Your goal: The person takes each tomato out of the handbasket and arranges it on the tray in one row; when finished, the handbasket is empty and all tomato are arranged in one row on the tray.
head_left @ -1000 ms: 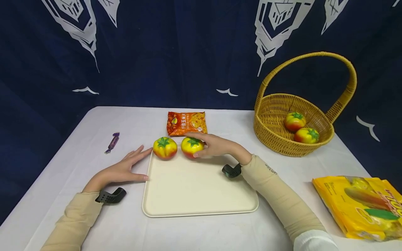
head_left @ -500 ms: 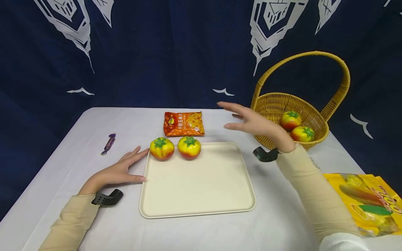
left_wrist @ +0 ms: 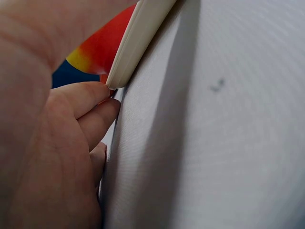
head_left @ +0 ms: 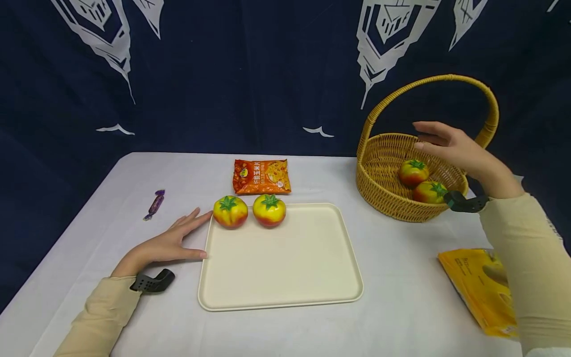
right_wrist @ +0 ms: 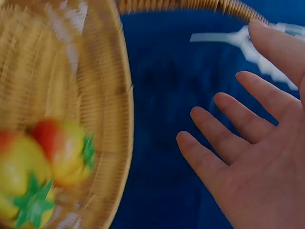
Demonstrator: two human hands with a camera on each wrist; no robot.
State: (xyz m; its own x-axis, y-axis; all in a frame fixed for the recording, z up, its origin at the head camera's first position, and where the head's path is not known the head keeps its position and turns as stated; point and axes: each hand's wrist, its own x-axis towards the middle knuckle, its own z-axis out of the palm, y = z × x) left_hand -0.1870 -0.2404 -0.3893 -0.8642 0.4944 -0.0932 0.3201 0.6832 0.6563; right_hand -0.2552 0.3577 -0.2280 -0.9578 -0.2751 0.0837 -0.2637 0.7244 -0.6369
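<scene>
A cream tray [head_left: 285, 267] lies on the table with two yellow-and-red toy tomatoes [head_left: 230, 212] at its far left corner. My left hand [head_left: 167, 245] rests at the tray's left edge, thumb and fingers spread and touching the rim. In the left wrist view, fingertips [left_wrist: 102, 91] meet the rim beneath a tomato [left_wrist: 102, 45]. Over the right side of a wicker basket [head_left: 388, 191] hovers my right hand [head_left: 468, 153], fingers extended and holding nothing. Two more tomatoes [head_left: 413, 173] sit inside the basket; the right wrist view shows them [right_wrist: 66, 152] blurred, apart from the hand.
An orange snack packet [head_left: 261, 177] lies behind the tray. To the left is a purple wrapped candy [head_left: 154, 205]. A yellow bag [head_left: 482, 292] at the right is partly hidden by the right forearm. The basket's tall handle [head_left: 450, 78] arches beside the right hand.
My right hand has let go of the right tomato on the tray and moved right, over the basket. The left hand stays at the tray's edge.
</scene>
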